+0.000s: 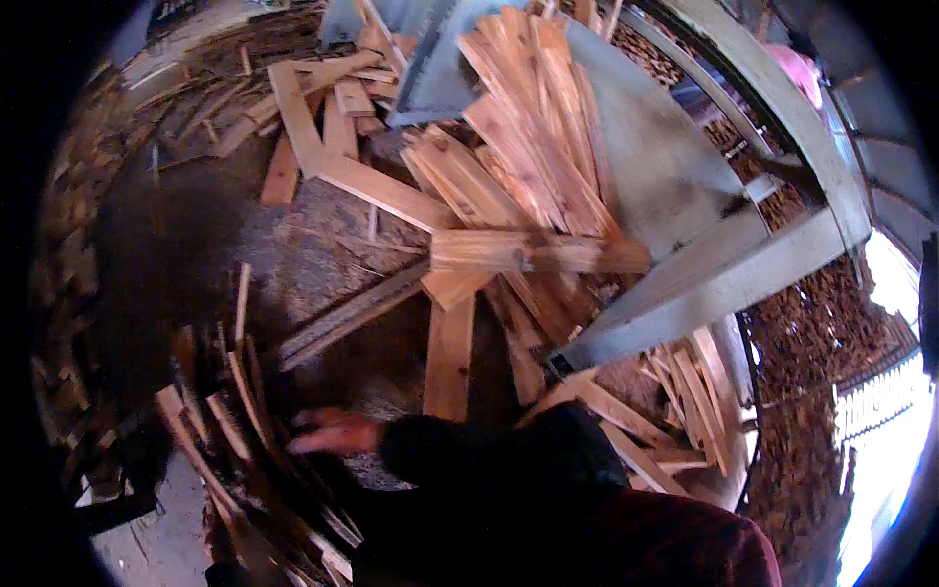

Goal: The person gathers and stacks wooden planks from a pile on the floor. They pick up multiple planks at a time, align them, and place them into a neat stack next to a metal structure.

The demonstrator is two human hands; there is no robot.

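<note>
My right hand [335, 431] reaches leftward out of a dark sleeve [469, 452]. It is somewhat blurred, with its fingers stretched out and nothing visible in them. Just left of the fingertips stands a bundle of thin wooden strips [227, 426], leaning at the lower left. Whether the fingers touch those strips I cannot tell. My left hand does not show. Beyond the right arm, a short board [449, 357] points toward me under a crosswise board [538, 252].
A heap of reddish boards [533, 127] lies against a grey metal sheet [646, 137]. A metal beam [704, 284] juts in from the right. More offcuts [685, 401] lie below it, and a long board [386, 193] rests on the littered ground. Someone in pink [797, 73] is at the far right.
</note>
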